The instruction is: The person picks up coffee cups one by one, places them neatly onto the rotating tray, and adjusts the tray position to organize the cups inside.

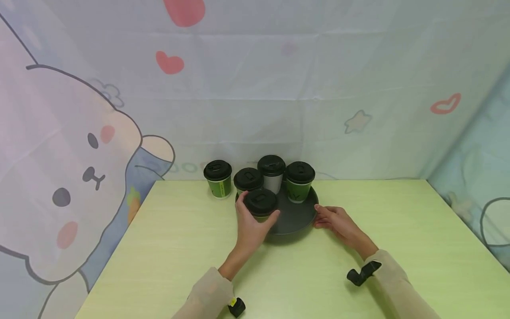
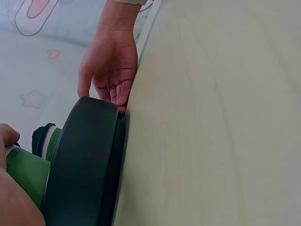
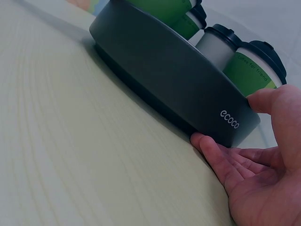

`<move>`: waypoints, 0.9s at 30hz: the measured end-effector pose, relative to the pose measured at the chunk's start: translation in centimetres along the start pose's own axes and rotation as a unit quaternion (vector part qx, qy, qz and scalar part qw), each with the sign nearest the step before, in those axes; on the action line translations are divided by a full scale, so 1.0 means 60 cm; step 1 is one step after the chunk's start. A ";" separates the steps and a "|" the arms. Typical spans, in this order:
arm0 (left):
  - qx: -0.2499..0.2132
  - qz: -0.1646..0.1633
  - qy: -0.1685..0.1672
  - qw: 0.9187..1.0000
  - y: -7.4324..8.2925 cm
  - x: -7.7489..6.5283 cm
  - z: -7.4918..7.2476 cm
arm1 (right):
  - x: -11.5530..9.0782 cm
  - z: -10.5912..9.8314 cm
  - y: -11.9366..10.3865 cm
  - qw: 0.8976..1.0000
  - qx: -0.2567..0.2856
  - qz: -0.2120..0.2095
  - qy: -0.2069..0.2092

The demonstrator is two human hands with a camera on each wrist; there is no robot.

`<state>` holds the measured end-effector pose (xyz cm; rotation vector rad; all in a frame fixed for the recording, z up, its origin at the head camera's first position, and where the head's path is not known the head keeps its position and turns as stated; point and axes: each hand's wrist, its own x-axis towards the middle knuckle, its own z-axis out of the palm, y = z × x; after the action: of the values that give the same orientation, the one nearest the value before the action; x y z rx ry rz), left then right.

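Note:
My left hand (image 1: 252,228) grips a green paper coffee cup with a black lid (image 1: 260,202), thumb and fingers spread around its sides. That cup is upright over the near left part of a round dark grey tray (image 1: 296,217); its base is hidden behind the tray wall. At the tray's right edge my right hand (image 1: 338,223) holds the rim, thumb at the top and fingers under the base (image 3: 263,174). Further back in the tray stand a green cup (image 1: 299,186), a whitish cup (image 1: 272,182) and another lidded cup (image 1: 248,178), partly hidden.
Another green lidded cup (image 1: 220,188) stands on the pale table (image 1: 179,248), left of the tray. Directly behind the table hangs a printed cloth (image 1: 247,88) with a cartoon bear. Small black devices (image 1: 363,273) are worn on both wrists.

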<state>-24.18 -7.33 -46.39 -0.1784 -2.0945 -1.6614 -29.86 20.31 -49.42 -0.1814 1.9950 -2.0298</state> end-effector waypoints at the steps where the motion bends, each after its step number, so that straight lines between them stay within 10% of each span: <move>1: 0.002 0.002 0.000 1.000 -0.001 0.000 0.000 | 0.000 0.000 0.000 1.000 0.000 0.000 0.000; 27: 0.012 0.057 -0.051 0.997 -0.014 -0.005 -0.040 | -0.004 0.002 -0.001 1.000 0.005 -0.006 -0.001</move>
<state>-23.59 -9.77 -46.90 -0.3765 -2.1351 -1.5906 -29.63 20.28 -49.30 -0.1935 1.9883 -2.0454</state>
